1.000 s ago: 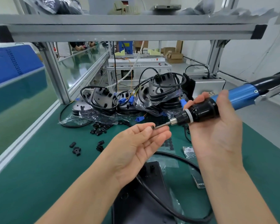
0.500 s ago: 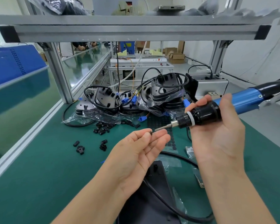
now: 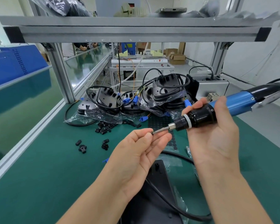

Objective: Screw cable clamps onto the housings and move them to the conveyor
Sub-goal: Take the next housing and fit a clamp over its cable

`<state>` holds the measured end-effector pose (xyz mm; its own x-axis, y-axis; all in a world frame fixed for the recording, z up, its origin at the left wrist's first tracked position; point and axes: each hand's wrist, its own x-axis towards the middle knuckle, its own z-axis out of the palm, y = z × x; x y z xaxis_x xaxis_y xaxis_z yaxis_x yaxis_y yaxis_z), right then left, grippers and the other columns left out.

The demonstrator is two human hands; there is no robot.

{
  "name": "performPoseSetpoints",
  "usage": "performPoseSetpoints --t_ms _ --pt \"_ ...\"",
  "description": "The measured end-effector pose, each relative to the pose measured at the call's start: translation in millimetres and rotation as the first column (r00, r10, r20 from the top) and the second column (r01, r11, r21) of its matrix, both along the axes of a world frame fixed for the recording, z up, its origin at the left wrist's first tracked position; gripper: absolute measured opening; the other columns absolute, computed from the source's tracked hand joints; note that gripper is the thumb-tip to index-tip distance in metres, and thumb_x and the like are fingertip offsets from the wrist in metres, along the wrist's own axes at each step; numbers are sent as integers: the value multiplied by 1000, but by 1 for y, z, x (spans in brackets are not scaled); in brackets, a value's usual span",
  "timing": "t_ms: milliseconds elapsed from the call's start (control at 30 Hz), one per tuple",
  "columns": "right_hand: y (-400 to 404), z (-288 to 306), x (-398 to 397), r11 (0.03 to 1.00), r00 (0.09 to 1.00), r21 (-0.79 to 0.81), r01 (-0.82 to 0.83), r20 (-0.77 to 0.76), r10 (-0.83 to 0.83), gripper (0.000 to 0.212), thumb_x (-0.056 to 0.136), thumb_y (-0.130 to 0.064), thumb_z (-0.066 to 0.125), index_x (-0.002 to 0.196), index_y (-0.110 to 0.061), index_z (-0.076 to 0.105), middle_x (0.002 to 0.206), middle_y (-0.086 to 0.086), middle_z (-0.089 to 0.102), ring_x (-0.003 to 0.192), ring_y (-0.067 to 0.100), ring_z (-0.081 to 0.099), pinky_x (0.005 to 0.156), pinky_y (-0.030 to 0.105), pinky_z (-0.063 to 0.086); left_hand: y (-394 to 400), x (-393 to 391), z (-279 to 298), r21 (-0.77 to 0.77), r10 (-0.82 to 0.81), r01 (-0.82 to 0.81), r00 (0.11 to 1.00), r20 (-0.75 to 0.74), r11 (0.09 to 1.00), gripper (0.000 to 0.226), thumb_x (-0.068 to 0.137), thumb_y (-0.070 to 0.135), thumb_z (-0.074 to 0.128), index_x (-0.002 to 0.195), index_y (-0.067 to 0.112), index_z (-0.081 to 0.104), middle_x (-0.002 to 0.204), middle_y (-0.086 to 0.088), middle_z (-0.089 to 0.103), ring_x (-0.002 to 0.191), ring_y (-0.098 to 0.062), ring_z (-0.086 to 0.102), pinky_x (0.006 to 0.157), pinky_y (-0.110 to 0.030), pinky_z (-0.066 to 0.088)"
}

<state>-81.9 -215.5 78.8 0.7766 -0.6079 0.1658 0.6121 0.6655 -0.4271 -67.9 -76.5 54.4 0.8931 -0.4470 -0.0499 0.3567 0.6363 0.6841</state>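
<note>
While a small dark screw (image 3: 151, 133) sits pinched between the thumb and fingertips of the left hand (image 3: 141, 151), the bit of the blue screwdriver (image 3: 217, 110) touches it. The right hand (image 3: 212, 135) grips the driver's black collar. Below the hands lies a black housing (image 3: 157, 188); loose black clamps (image 3: 103, 127) lie scattered farther back on the green table (image 3: 47, 167).

Glossy blue metal screwdriver (image 3: 238, 102)

green matted workbench (image 3: 39, 175), grey aluminium overhead shelf frame (image 3: 136, 30), blue plastic bins (image 3: 14, 65) at left, brown cardboard boxes (image 3: 176, 58) on grey floor, white walls (image 3: 252, 50)
</note>
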Motion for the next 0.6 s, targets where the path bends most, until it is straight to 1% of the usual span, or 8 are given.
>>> performPoseSetpoints --t_ms 133,200,233,300,367,500,600 --pt "5 -1 -1 1000 1000 0 24 -17 -24 12 93 -22 59 98 -12 54 84 4 60 67 11 61 65 32 53 -3 -3 -6 116 116 -133 983 144 984 12 96 -7 42 95 0 51 95 -24 73 91 -32 72 69 -24 58" --pt "9 -1 -1 999 999 18 26 -22 -26 15 92 -23 61 100 -12 54 84 4 60 67 12 61 65 31 53 -2 -5 -10 130 146 -170 973 178 977 11 97 -7 43 94 0 51 95 -23 73 92 -32 72 69 -24 58" --pt "9 -1 -1 999 999 38 24 -22 -23 15 92 -23 61 99 -11 54 83 4 60 66 12 61 65 31 53 -2 -6 -11 103 140 -159 976 168 982 11 97 -6 42 95 1 51 97 -24 72 93 -33 72 70 -25 58" --pt "10 2 -1 996 1000 88 15 -14 -13 12 92 -22 61 96 -12 56 77 3 63 64 11 62 65 31 53 -1 -7 -9 3 106 -107 986 127 994 8 93 -2 45 97 3 51 101 -26 71 97 -34 71 72 -25 58" --pt "11 5 -1 993 1000 121 5 -8 -4 11 92 -23 61 94 -13 56 72 1 63 62 10 62 65 30 54 -1 -7 -9 -62 105 -98 988 115 993 10 88 2 49 98 3 51 103 -27 70 98 -34 70 72 -26 58" --pt "14 5 -1 990 1000 139 -9 -10 10 14 91 -24 62 96 -13 55 72 2 63 62 10 61 64 30 53 -2 -6 -14 -45 159 -153 968 193 987 13 84 6 53 96 4 51 104 -25 71 99 -34 70 74 -26 58" --pt "15 4 -1 988 1000 154 6 -27 -2 16 90 -24 64 97 -12 55 72 2 64 63 10 62 67 32 54 -2 -5 -21 -51 181 -174 956 229 983 14 82 8 55 95 4 52 104 -24 71 100 -34 70 74 -27 57"
